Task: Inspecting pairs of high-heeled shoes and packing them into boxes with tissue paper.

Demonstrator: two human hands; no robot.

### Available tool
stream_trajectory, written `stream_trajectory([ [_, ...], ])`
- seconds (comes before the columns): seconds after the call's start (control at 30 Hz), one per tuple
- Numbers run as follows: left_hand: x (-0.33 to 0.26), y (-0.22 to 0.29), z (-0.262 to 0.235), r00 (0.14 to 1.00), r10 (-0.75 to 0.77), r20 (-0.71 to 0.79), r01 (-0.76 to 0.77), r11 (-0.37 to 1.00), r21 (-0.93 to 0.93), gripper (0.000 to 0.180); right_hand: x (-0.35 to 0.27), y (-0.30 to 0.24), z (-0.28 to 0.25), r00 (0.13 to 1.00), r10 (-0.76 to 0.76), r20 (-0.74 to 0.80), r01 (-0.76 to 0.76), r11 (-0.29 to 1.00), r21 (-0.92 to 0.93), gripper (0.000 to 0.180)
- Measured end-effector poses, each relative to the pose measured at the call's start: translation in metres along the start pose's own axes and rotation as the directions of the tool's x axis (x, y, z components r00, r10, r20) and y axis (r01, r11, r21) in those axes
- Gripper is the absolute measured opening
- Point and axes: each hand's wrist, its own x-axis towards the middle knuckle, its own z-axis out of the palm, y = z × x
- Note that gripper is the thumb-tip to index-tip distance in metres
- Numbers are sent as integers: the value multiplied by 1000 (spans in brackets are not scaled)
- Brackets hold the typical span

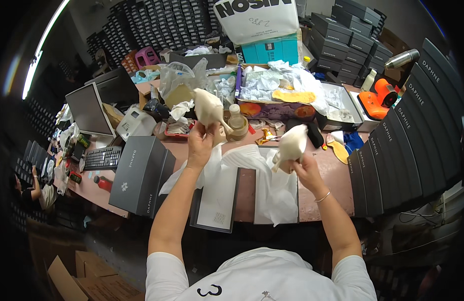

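My left hand (pixel 201 145) is closed around one end of a cream high-heeled shoe (pixel 208 107), raised over the table's middle. A matching cream shoe (pixel 293 143) is gripped in my right hand (pixel 309 173), a little lower and to the right. Beneath them lies an open shoe box (pixel 277 200) with white tissue paper (pixel 264 173) spilling over its edges. To its left is the box's other half (pixel 218 200), its pale inside facing up, with more tissue draped across the top.
Dark shoe boxes (pixel 141 175) stand at the left, by a keyboard (pixel 102 158) and a monitor (pixel 90 110). A tall row of boxes (pixel 407 135) lines the right. Behind are a carton of crumpled paper (pixel 282 80), a bottle (pixel 237 120) and an orange tape dispenser (pixel 377 100).
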Motion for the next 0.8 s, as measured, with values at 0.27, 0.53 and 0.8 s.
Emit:
stream_trajectory([
  [0.27,-36,121,-4,996,-81,33,61,917,394,23,-3,-56,0,996,74,52,-90,771,631,27],
  [0.53,-167,50,4,528,-698,484,841,351,-412,34,-66,-12,88,835,374,403,-526,330,784,35],
  [0.8,-182,43,3,530,-690,493,832,309,-462,35,-76,-3,90,807,402,433,-562,296,773,37],
])
